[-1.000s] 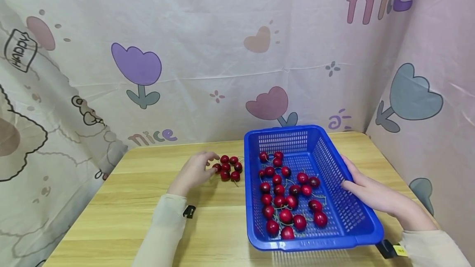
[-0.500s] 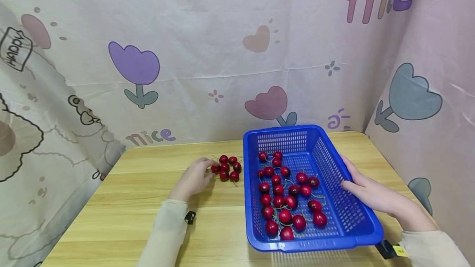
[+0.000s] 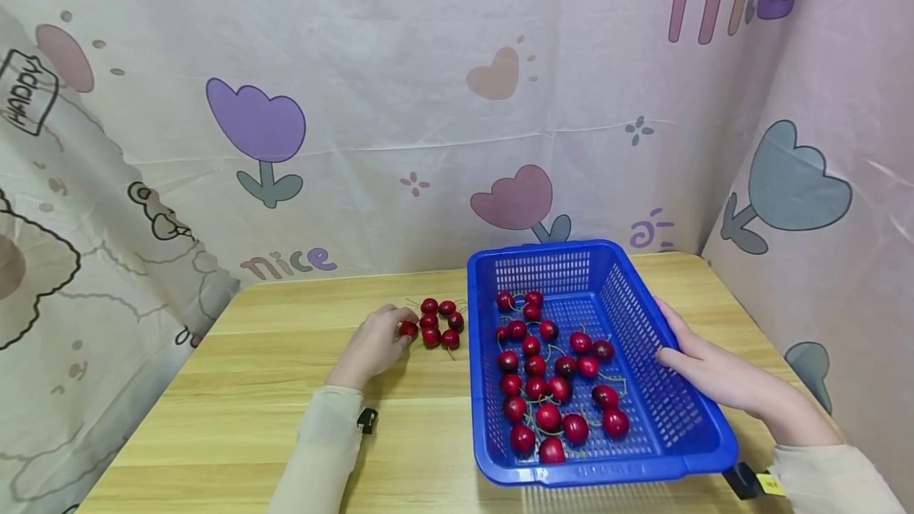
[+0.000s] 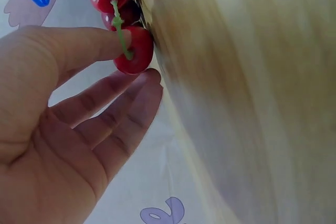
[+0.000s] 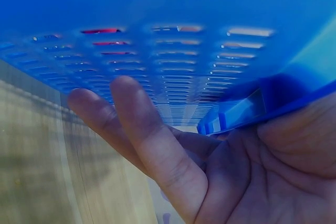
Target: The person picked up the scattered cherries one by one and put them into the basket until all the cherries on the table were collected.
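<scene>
My left hand (image 3: 370,346) pinches a red cherry (image 4: 139,51) between thumb and fingers at the left side of a small cluster of cherries (image 3: 430,338) on the table. In the left wrist view the thumb lies against that cherry beside its green stem, and the other fingers spread below it. My right hand (image 3: 721,371) grips the right side of a blue plastic basket (image 3: 614,470), thumb over the rim. The right wrist view shows its fingers (image 5: 152,140) under the slotted blue plastic. Many loose cherries (image 3: 560,389) lie inside the basket, mostly towards its left side.
The wooden table (image 3: 236,395) reaches back to a printed fabric curtain (image 3: 400,101), which also hangs at both sides. The basket stands tilted towards me, its front raised over the table, right of the cherry cluster.
My left hand has closed on the leftmost cherry and drawn it a little left, opening a small gap to the cluster. My right hand and the basket have stayed in place.
</scene>
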Motion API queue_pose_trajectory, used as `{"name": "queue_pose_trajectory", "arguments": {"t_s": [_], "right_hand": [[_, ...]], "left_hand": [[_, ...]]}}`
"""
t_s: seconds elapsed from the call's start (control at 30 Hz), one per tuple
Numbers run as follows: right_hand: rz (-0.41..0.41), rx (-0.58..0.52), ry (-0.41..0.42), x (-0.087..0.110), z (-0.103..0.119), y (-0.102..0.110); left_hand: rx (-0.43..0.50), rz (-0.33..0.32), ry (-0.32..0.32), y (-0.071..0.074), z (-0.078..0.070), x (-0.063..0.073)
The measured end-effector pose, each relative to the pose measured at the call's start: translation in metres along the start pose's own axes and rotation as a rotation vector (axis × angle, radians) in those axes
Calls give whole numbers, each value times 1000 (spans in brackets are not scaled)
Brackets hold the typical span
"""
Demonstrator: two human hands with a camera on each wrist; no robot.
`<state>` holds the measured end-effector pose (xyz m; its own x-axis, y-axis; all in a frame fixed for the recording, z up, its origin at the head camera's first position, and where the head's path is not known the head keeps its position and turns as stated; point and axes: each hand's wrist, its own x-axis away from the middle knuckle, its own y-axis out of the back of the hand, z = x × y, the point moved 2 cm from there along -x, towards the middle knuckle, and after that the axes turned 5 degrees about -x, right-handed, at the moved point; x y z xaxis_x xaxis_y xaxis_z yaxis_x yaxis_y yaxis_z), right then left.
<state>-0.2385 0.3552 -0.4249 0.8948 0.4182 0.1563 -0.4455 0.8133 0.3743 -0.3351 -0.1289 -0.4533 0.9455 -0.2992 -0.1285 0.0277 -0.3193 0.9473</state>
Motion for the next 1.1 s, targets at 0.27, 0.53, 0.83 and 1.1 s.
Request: {"name": "queue_pose_trajectory", "arguments": {"t_s": [0.27,0.53,0.83,1.1], "right_hand": [[0,-8,-3,0,0,0],[-4,-2,-4,0,0,0],[1,-5,-2,1,1,0],[0,-1,-1,0,0,0]], "left_hand": [[14,9,14,-1,3,-1],[14,27,28,-1,4,-1],[68,24,25,4,5,-1],[96,-7,1,14,3,1]]}}
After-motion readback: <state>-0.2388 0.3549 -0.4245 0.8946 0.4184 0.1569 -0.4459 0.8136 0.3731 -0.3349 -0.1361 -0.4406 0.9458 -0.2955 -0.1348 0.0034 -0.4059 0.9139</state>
